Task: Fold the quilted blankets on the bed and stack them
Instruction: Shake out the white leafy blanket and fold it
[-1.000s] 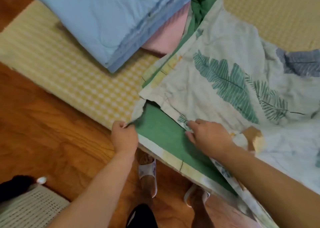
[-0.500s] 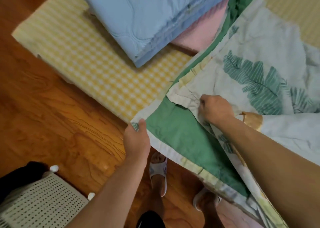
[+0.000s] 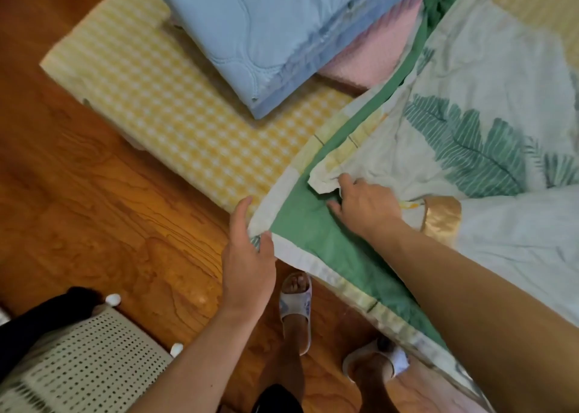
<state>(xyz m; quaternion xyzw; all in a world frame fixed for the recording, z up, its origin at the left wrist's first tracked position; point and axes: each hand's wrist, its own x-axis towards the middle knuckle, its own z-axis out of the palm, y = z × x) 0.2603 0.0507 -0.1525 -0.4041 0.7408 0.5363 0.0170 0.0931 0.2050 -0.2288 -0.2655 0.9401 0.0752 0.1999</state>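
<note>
A white leaf-print quilt (image 3: 488,137) with a green underside (image 3: 316,234) lies crumpled over the bed's near right part and hangs off its edge. My left hand (image 3: 247,249) pinches the quilt's lower corner at the bed's edge. My right hand (image 3: 366,206) holds the upper layer's turned-back corner on top of the green side. A folded blue quilt (image 3: 266,36) lies on a folded pink blanket (image 3: 376,55) at the bed's far side.
The bed has a yellow checked sheet (image 3: 175,112). Wooden floor (image 3: 94,209) runs along the left. A white perforated basket (image 3: 84,368) with a dark cloth on it stands at the bottom left. My feet in white slippers (image 3: 296,306) are beside the bed.
My left hand has shifted along the quilt's lower corner, its thumb now spread. My right hand stays at the upper layer's corner. The view has moved left and closer.
</note>
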